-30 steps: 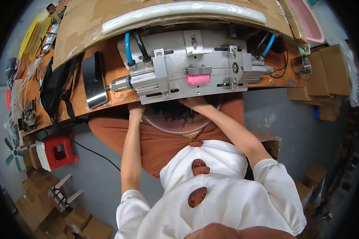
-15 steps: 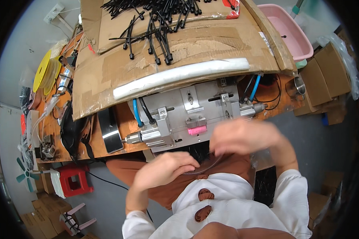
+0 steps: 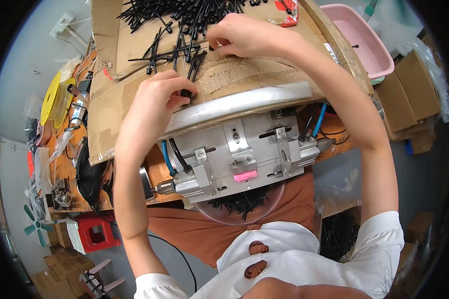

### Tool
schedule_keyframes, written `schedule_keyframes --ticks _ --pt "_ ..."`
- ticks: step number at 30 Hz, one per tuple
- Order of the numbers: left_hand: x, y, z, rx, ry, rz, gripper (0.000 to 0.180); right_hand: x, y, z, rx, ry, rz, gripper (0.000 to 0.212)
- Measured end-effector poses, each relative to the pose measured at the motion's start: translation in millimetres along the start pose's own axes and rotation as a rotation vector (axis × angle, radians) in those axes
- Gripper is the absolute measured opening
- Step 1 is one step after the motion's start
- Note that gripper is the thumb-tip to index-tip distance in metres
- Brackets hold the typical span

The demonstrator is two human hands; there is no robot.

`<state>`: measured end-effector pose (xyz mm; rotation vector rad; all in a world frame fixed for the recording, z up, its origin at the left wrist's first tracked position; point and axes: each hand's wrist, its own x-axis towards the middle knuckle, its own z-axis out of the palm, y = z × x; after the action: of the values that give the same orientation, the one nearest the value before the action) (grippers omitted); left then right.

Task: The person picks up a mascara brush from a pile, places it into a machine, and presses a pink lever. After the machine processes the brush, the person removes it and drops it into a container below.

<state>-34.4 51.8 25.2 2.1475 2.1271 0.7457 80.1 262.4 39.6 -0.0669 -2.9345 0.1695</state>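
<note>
A heap of thin black rods with thick capped ends (image 3: 189, 14) lies on the far part of a cardboard sheet, and several loose ones are scattered nearer. My left hand (image 3: 157, 102) is closed at the sheet's near left, pinching a black capped rod (image 3: 186, 93) between thumb and fingers. At the near right of the heap, my right hand (image 3: 244, 37) has its fingers curled together, with a small black end (image 3: 212, 48) showing under them. Below the sheet stands a metal fixture (image 3: 219, 134) with a pink piece (image 3: 246, 176) at its front.
A clear round bowl (image 3: 279, 199) of black pieces rests on my lap beneath the fixture. A white padded strip (image 3: 244, 103) lines the edge of the cardboard (image 3: 264, 74). Blue hoses (image 3: 319, 121) run to the fixture. A pink basin (image 3: 349, 25) stands far right, a yellow spool (image 3: 52, 97) at left.
Both hands have moved up from the bowl in front of the fixture to the black rods on the cardboard. The left hand now holds one. The bowl is now in plain sight.
</note>
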Motion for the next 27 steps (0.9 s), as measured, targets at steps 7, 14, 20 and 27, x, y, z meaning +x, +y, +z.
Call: schedule_keyframes --ticks 7,14,20,27 --pt "-15.4 4.8 -28.3 -0.46 -0.147 -0.17 0.022 -16.9 0.3 -20.5 0.064 -0.126 -0.078 0.019" --pt "-44.7 13.8 -15.7 -0.472 0.211 -0.13 0.024 8.5 -5.7 4.1 -0.353 0.02 0.077 0.011" --pt "-101.8 73.7 42.1 -0.114 0.479 -0.23 0.062 -37.5 -23.1 -26.2 0.314 0.346 0.149 0.023" --pt "-147.4 136.2 135.7 0.023 0.197 -0.153 0.067 -123.4 -65.1 -33.6 1.117 0.597 0.147 0.019"
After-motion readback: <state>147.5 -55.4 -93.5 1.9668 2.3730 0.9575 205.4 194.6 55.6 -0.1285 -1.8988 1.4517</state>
